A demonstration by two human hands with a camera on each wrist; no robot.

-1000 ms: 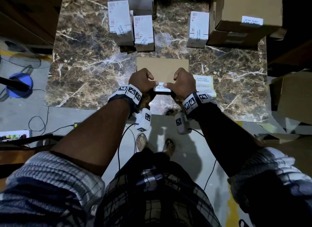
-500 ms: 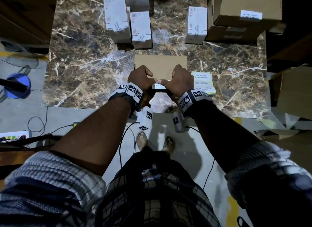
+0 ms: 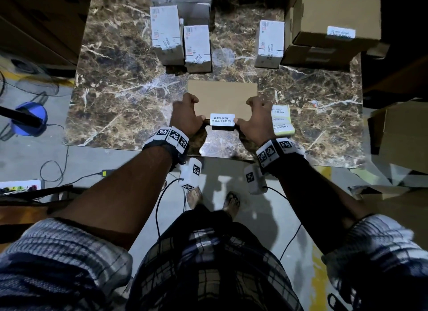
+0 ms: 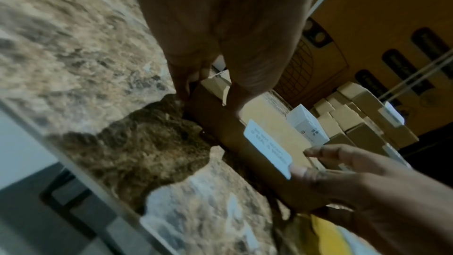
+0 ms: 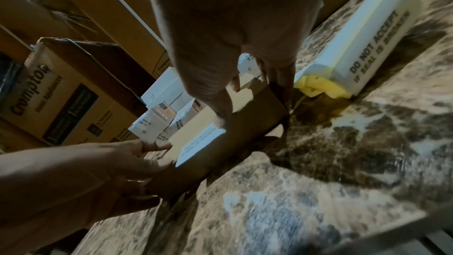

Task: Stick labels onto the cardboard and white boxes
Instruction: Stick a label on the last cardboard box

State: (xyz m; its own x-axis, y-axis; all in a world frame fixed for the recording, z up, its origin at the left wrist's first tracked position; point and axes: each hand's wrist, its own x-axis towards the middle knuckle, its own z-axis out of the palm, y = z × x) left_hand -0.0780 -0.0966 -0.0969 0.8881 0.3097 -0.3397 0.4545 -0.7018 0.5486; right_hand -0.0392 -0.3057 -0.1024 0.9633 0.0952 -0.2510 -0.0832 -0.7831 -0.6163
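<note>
Label (image 3: 222, 120) is seated on the flat cardboard box (image 3: 222, 95) between both grips. Left hand (image 3: 186, 116) and right hand (image 3: 256, 118) clasp its ends. White boxes (image 3: 196, 44) beyond already carry labels; label stack (image 3: 281, 119) remains beside the right grip.

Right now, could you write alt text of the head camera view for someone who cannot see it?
Both hands grip the sides of a flat cardboard box on a marble table, left hand and right hand, thumbs beside a white seal label on its near edge. A label stack lies right; labelled white boxes stand behind.
</note>
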